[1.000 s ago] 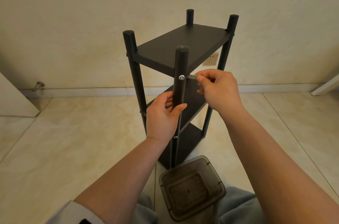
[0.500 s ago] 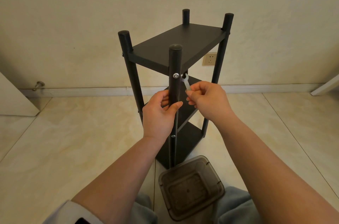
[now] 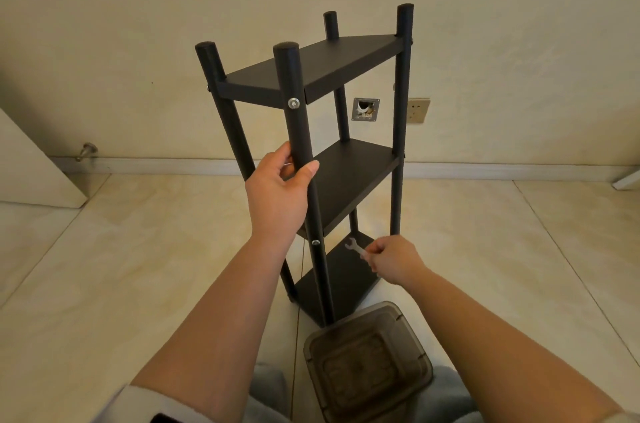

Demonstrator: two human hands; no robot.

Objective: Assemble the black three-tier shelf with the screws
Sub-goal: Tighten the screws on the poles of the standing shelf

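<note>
Head view: we are gripping the near post of the black shelf (image 3: 346, 176), standing on the floor (image 3: 138, 249), with our left hand (image 3: 277, 194); our right hand (image 3: 394, 259) is pinching a small wrench (image 3: 356, 247) above the bottom tier.

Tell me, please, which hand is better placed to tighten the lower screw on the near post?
Probably the right hand: it already pinches the small wrench, level with the lower screw. The left hand grips the near post higher up, steadying the shelf.
</note>
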